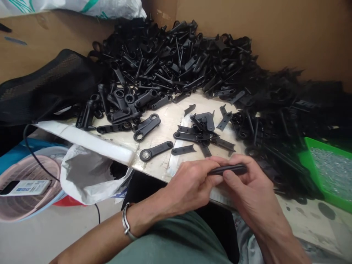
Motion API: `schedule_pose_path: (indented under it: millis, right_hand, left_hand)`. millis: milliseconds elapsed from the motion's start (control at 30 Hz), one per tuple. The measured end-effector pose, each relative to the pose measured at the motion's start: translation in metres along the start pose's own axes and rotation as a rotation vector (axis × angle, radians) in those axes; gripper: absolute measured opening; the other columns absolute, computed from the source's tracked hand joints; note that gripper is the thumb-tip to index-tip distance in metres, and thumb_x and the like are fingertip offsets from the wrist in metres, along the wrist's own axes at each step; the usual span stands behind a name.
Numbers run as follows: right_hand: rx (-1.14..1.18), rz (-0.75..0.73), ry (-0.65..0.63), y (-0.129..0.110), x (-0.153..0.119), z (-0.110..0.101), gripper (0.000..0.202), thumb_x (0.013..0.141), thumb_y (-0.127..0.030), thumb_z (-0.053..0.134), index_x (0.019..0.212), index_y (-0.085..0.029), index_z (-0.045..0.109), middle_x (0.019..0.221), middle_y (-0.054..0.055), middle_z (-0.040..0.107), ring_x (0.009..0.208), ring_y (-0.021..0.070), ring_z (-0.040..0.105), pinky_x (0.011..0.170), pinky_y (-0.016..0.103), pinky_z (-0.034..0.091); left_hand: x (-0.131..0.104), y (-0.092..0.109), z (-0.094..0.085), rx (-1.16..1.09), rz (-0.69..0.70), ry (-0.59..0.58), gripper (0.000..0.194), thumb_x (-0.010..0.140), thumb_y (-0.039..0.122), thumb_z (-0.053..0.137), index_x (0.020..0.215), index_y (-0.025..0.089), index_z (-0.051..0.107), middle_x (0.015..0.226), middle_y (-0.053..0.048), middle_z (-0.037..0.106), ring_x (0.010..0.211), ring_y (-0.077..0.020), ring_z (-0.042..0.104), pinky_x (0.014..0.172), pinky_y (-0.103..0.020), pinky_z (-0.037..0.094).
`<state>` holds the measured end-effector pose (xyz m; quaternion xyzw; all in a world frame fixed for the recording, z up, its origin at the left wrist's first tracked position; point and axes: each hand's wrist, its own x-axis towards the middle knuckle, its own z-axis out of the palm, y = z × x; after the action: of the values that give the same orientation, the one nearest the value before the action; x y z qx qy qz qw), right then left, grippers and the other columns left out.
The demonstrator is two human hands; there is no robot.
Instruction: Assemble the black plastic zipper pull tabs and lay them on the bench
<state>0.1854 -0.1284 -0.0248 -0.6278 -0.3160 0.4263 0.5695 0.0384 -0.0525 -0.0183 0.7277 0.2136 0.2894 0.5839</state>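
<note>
Both of my hands meet over the table's front edge around one slim black plastic part (229, 169), seen edge-on. My left hand (194, 183) pinches its left end, and a silver bracelet circles that wrist. On the other end, my right hand (249, 190) has its thumb and fingers closed. Just beyond the hands lie a flat black cover strip (183, 150) and a small heap of black plastic pieces (203, 128). A black arm-shaped part with a ring end (156, 150) rests to the left. My fingers hide much of the held part.
A large pile of black plastic parts (170, 62) fills the table's back against cardboard. At right stands a green tray (308, 154) of small clear or metallic pieces. On the left are a black mesh bag (55, 84), a white sack (85, 176) and a pink basket (55, 165).
</note>
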Motion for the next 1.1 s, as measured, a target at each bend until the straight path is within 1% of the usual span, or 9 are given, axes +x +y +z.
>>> schedule_pose_path:
  millis: [133,300,567,700,833,900,967,1033,1100]
  right_hand:
    - [-0.211,-0.088,0.036,0.001,0.0,-0.007,0.025,0.077,-0.034,0.08,0.096,-0.026,0.067,0.094,0.003,0.076,0.058,0.0141,0.067,0.061,0.029,0.061]
    - [-0.345,-0.225,0.042,-0.005,-0.003,-0.002,0.01,0.079,-0.028,0.077,0.085,-0.026,0.068,0.092,0.002,0.076,0.071,0.0158,0.072,0.062,0.024,0.06]
    - [-0.278,-0.101,0.022,-0.001,0.008,-0.003,0.02,0.08,-0.037,0.078,0.087,-0.023,0.067,0.094,0.006,0.078,0.073,0.0169,0.073,0.059,0.023,0.059]
    - [-0.087,-0.007,-0.104,0.002,0.012,-0.01,0.033,0.091,-0.054,0.062,0.097,-0.023,0.07,0.101,0.009,0.077,0.083,0.0214,0.074,0.072,0.033,0.062]
    - [-0.173,-0.079,0.024,0.009,0.003,-0.012,0.034,0.094,-0.053,0.056,0.095,-0.022,0.072,0.102,0.008,0.076,0.091,0.0241,0.073,0.079,0.035,0.061]
    - [-0.308,-0.127,0.066,0.011,-0.002,-0.013,0.034,0.094,-0.052,0.056,0.094,-0.022,0.074,0.102,0.007,0.076,0.092,0.0242,0.073,0.079,0.032,0.061]
    - [-0.416,-0.151,0.012,0.01,-0.004,-0.016,0.035,0.094,-0.052,0.056,0.094,-0.024,0.076,0.103,0.005,0.077,0.093,0.0233,0.073,0.082,0.031,0.06]
    - [-0.497,-0.159,-0.026,0.006,-0.004,-0.019,0.033,0.094,-0.051,0.056,0.101,-0.026,0.076,0.1,0.003,0.078,0.091,0.0217,0.075,0.084,0.03,0.06]
    - [-0.588,-0.197,0.042,0.001,0.0,-0.018,0.031,0.094,-0.049,0.058,0.108,-0.027,0.074,0.092,0.001,0.079,0.084,0.0206,0.075,0.08,0.03,0.06]
  left_hand:
    - [-0.003,-0.003,-0.003,0.052,0.002,-0.056,0.035,0.093,0.009,0.049,0.124,0.017,0.064,0.124,-0.008,0.069,0.11,-0.0205,0.067,0.094,-0.027,0.05]
    - [-0.006,-0.01,-0.003,0.055,0.032,-0.035,0.029,0.095,0.015,0.051,0.12,0.018,0.064,0.115,-0.007,0.072,0.099,-0.0187,0.069,0.085,-0.025,0.051]
    - [0.001,-0.013,0.001,0.035,-0.091,-0.006,0.026,0.096,0.02,0.051,0.114,0.014,0.069,0.103,-0.007,0.073,0.09,-0.0186,0.068,0.08,-0.025,0.05]
    - [0.003,-0.008,-0.002,0.017,-0.16,-0.044,0.027,0.098,0.024,0.05,0.112,0.015,0.071,0.093,-0.006,0.072,0.08,-0.0176,0.065,0.072,-0.025,0.048]
    - [0.001,0.0,-0.001,0.055,-0.136,-0.075,0.034,0.098,0.019,0.046,0.126,0.019,0.066,0.102,-0.007,0.073,0.087,-0.0194,0.067,0.079,-0.028,0.05]
    - [-0.005,0.004,-0.002,0.126,-0.118,-0.104,0.038,0.098,0.017,0.045,0.132,0.019,0.061,0.106,-0.008,0.073,0.091,-0.02,0.067,0.081,-0.029,0.05]
    - [-0.014,0.006,-0.008,0.247,-0.07,-0.116,0.037,0.098,0.017,0.045,0.133,0.017,0.059,0.105,-0.008,0.073,0.089,-0.0195,0.067,0.081,-0.029,0.051]
    - [-0.028,0.006,-0.017,0.434,0.031,-0.066,0.037,0.097,0.015,0.043,0.132,0.014,0.056,0.102,-0.009,0.072,0.086,-0.0197,0.066,0.08,-0.031,0.051]
    - [-0.044,0.003,-0.029,0.68,0.138,0.049,0.039,0.095,0.008,0.042,0.132,0.011,0.052,0.098,-0.011,0.071,0.084,-0.0209,0.063,0.076,-0.033,0.051]
